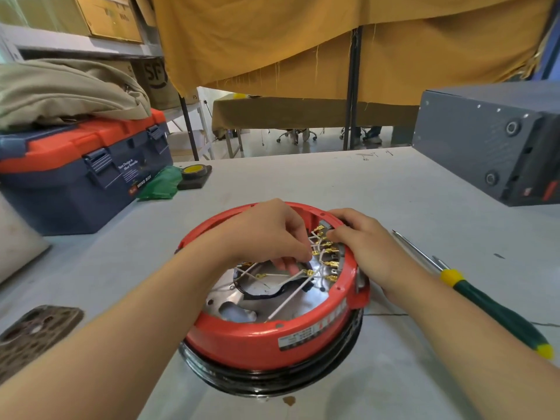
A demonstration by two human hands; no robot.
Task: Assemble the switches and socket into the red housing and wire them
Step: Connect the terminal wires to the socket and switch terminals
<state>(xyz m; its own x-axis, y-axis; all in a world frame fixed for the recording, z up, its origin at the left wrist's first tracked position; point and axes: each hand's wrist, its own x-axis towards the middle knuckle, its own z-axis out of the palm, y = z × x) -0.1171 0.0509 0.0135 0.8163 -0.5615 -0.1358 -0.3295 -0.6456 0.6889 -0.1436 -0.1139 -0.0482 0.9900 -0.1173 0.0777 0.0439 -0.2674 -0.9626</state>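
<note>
Fingers of the left hand were curled inside the red housing, pinching a white wire beside the brass terminals along the housing's right inner wall. The right hand gripped that same rim, fingertips touching the terminals. The wire's long axis ran from the housing's near rim toward the terminals. A screwdriver lay on the worktop, right of the housing.

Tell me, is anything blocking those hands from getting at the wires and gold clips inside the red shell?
Nothing visible does. The red housing lies open side up, and both the left hand and right hand already reach over its rim to the white wires and brass terminals. The screwdriver lies apart on the table.
</note>
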